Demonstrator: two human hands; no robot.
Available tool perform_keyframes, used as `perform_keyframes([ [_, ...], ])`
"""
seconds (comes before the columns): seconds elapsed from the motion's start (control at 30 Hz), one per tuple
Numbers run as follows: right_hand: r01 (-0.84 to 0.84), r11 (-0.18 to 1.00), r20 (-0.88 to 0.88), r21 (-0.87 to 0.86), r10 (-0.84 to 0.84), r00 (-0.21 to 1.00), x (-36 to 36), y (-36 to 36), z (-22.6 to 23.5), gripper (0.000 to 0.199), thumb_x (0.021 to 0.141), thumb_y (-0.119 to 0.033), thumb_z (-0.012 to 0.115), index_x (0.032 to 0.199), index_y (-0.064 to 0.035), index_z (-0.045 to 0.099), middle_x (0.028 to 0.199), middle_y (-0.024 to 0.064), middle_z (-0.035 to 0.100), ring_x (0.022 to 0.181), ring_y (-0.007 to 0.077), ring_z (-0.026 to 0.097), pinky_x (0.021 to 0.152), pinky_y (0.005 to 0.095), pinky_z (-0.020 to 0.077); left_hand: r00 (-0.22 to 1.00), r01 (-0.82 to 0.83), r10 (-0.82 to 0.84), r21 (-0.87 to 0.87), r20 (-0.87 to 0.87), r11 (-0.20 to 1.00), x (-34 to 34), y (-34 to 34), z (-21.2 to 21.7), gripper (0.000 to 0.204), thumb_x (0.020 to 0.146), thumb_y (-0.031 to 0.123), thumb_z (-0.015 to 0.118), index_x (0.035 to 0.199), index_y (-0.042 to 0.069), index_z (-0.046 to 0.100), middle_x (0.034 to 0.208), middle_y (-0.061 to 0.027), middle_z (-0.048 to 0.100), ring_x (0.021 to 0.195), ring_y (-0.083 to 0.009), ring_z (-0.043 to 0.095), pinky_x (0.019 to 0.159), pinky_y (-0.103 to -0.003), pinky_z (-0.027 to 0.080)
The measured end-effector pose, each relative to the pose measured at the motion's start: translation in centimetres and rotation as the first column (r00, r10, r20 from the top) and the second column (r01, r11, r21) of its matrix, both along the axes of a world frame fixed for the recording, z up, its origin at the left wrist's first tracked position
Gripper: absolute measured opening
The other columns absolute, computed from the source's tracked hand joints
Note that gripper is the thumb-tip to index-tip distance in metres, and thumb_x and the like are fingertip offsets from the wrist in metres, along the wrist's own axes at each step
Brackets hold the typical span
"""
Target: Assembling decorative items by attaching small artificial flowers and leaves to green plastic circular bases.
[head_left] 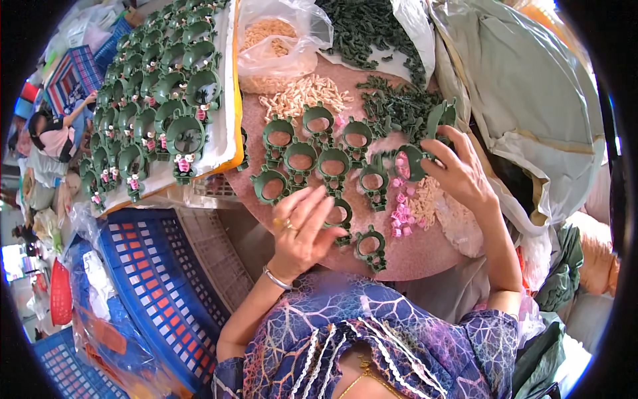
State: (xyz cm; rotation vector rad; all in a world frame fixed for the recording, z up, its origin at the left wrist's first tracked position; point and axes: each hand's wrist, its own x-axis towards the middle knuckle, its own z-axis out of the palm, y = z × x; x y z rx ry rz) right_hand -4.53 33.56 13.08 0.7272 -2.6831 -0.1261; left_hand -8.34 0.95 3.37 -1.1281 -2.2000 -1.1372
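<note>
My left hand (306, 223) is over the near part of the pink round table (419, 259), fingers stretched out. Its fingertips lie beside a green plastic ring-shaped part (340, 205) and partly cover it. At the table's right, my right hand (462, 169) has its fingers bent around a green plastic cup-shaped ring (413, 163); the exact grip is partly hidden. Another green ring (441, 116) rises by its upper fingers. Several green rings with small figure-like bases, such as this one (300, 157), lie between the hands. Small pink pieces (401, 216) lie left of my right wrist.
A white tray with a yellow edge (234, 143) holds rows of green rings with pink-and-white figures. Cream pieces (306, 96), a clear bag (282, 56) and dark green pieces (372, 33) cover the table's far side. A blue basket (159, 279) stands left; a grey-green sack (531, 106) right.
</note>
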Motion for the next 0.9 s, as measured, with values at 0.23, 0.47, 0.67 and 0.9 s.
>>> perform_keyframes([
  [0.23,-0.221,0.929,-0.019,-0.297,0.226,0.974,-0.1,-5.7,-1.7,0.042,0.070,-0.005,0.077,0.109,-0.0068,0.062,0.118,0.0038,0.057,0.110,0.0298,0.057,0.076,0.0416,0.0505,0.845,0.136,-0.221,0.204,0.487,0.970,0.0,2.6,2.4,0.039,0.079,0.001,0.078,0.117,0.005,0.071,0.134,-0.0134,0.056,0.087,-0.0205,0.067,0.077,-0.031,0.056],
  [0.47,-0.199,0.971,-0.025,-0.131,0.198,0.980,1.6,-5.8,-1.9,0.051,0.068,-0.010,0.069,0.119,-0.0159,0.067,0.122,0.0027,0.056,0.113,0.0327,0.055,0.087,0.0398,0.0551,0.947,-0.191,0.189,-0.018,0.261,0.981,3.6,-4.5,1.4,0.032,0.073,-0.001,0.083,0.102,0.006,0.073,0.108,-0.0119,0.068,0.087,-0.0258,0.070,0.069,-0.030,0.057],
  [0.67,0.014,0.952,-0.021,-0.305,-0.022,1.000,1.6,-4.7,-2.2,0.047,0.072,0.007,0.070,0.116,-0.0091,0.066,0.122,0.0112,0.058,0.113,0.0363,0.054,0.101,0.0489,0.0456,0.978,-0.205,0.188,-0.241,-0.091,0.949,5.0,-5.9,-1.8,0.040,0.069,0.015,0.090,0.102,0.000,0.073,0.086,-0.0066,0.070,0.071,-0.0211,0.070,0.064,-0.032,0.056],
  [0.9,0.266,0.707,0.255,-0.655,-0.124,0.959,2.0,-4.6,-3.3,0.055,0.076,0.004,0.072,0.129,-0.0046,0.057,0.128,0.0156,0.056,0.117,0.0341,0.057,0.102,0.0396,0.0454,0.998,0.053,-0.035,-0.320,0.061,0.946,4.9,-4.1,-1.8,0.050,0.074,0.027,0.084,0.113,0.000,0.069,0.089,-0.0066,0.065,0.073,-0.0230,0.066,0.065,-0.033,0.054],
])
